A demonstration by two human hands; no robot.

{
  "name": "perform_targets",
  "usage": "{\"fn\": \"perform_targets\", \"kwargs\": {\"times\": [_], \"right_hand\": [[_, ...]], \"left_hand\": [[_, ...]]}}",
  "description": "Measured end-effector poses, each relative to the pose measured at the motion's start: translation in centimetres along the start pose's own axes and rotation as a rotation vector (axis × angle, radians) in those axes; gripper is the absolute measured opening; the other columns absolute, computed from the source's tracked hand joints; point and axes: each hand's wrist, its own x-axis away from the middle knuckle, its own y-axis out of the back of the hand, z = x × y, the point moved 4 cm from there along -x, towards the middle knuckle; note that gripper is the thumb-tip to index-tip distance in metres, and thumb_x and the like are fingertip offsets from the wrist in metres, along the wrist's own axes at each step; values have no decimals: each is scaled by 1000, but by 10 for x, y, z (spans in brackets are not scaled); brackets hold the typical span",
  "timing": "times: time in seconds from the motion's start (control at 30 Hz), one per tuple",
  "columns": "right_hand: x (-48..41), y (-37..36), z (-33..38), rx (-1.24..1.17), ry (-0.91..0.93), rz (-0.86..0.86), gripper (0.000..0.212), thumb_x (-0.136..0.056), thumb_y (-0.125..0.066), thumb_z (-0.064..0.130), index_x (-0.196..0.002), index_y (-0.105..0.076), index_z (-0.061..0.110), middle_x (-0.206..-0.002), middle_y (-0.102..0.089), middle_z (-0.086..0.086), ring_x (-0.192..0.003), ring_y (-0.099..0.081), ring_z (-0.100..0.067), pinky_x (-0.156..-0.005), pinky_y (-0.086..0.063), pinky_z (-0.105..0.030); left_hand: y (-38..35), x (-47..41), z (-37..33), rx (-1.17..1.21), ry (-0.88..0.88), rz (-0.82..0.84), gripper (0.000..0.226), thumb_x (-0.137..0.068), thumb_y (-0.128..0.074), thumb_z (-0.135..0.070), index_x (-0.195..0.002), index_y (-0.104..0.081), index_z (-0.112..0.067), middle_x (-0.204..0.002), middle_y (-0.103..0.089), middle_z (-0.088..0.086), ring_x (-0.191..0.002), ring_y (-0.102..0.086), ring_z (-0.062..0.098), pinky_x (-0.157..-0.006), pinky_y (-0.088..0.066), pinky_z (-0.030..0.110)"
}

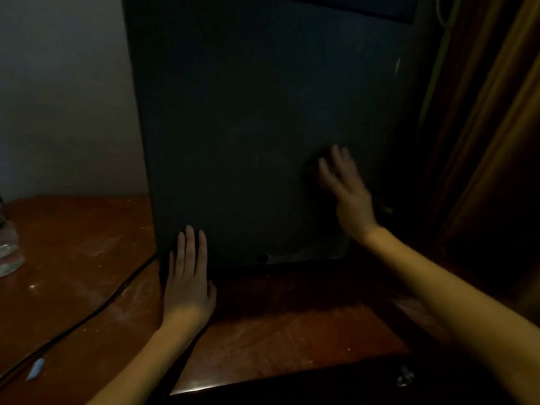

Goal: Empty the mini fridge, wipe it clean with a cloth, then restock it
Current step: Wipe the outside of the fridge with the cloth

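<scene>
**A:** where's the mini fridge [248, 127] sitting rn?

**B:** upright on a reddish wooden tabletop [277, 340], door shut, dark front facing the camera. Pale wall on its left, brown curtain [482, 141] on its right.

**A:** and the hands?

**B:** left hand [188, 282] lies flat on the door's bottom left corner, fingers straight and close together, gripping nothing. Right hand [347, 194] is by the door's lower right, fingers spread wide, nothing in it. It's blurry tho, so can't tell if it actually touches the door.

**A:** anything else around?

**B:** a black cable [87, 314] runs across the tabletop on the left, and there's a clear bottle [8, 249] at the far left edge.
</scene>
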Motion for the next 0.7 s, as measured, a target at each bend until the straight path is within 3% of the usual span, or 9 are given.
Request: {"fn": "perform_targets", "kwargs": {"times": [0.1, 0.17, 0.23, 0.27, 0.37, 0.43, 0.47, 0.6, 0.7], "right_hand": [[79, -27, 4, 29, 411, 458, 48, -104, -34, 24, -151, -26, 23, -160, -16, -4, -149, -8, -21, -118, -22, -49], [114, -19, -15, 81, 568, 626, 78, -93, -54, 12, -155, -9, 30, -161, -9, 3, -149, -3, -17, -113, -31, -52], [111, -2, -38, 128, 507, 613, 104, -81, -70, 6, -155, -2, 31, -161, -4, 6, -149, -1, -16, -111, -27, -52], [100, 7, -46, 151, 482, 567, 102, -80, -71, 6, -154, -4, 31, -161, -2, 6, -147, -2, -17, -111, -23, -51], [41, 25, -57, 93, 247, 294, 57, -101, -41, 18, -153, -19, 26, -161, -8, 2, -147, -7, -15, -120, -15, -35], [4, 32, -61, -37, -87, 104, 50, -103, -35, 18, -152, -24, 22, -161, -8, 2, -148, -4, -6, -122, -9, -28], [-2, 33, -59, 3, -144, 55, 55, -100, -37, 10, -152, -22, 21, -161, -4, 2, -148, -2, -7, -122, -8, -28], [54, 17, -57, 142, 100, 244, 78, -91, -43, 1, -154, -7, 31, -162, 7, 7, -150, 2, -18, -116, -17, -45], [124, -5, -46, 109, 436, 568, 65, -95, -38, 18, -154, -12, 29, -163, 2, 8, -149, 2, -14, -113, -23, -53]], "left_hand": [[0, 0, 0, 2, 1, -7, 107, -78, -69, -10, -153, 7, -11, -158, 25, 7, -146, 21, 20, -119, -9, 48], [-1, 0, 1, -4, 2, 5, 107, -79, -69, -11, -152, 9, -12, -157, 28, 6, -146, 23, 20, -119, -8, 48], [-1, 0, 2, -11, 7, 5, 107, -79, -69, -13, -152, 10, -11, -156, 31, 5, -145, 24, 19, -118, -7, 48], [-2, -1, 2, -15, 8, 2, 108, -79, -69, -13, -152, 10, -11, -155, 33, 5, -145, 25, 19, -118, -7, 48], [-2, -1, 1, -16, -3, -35, 112, -75, -73, -10, -152, 7, -8, -157, 28, 7, -146, 21, 21, -117, -12, 50], [-2, -1, 2, -24, -11, -54, 115, -71, -76, -9, -153, 5, -8, -158, 24, 8, -147, 19, 22, -116, -15, 52], [-2, 0, 2, -28, -13, -54, 116, -71, -77, -9, -153, 5, -8, -159, 23, 8, -147, 18, 22, -116, -16, 52], [-3, 0, 2, -29, -18, -50, 113, -73, -75, -10, -153, 5, -8, -159, 21, 9, -147, 18, 23, -116, -14, 52], [-3, 0, 1, -13, -16, -30, 110, -76, -73, -11, -153, 7, -9, -158, 25, 8, -146, 21, 22, -117, -11, 50]]}}
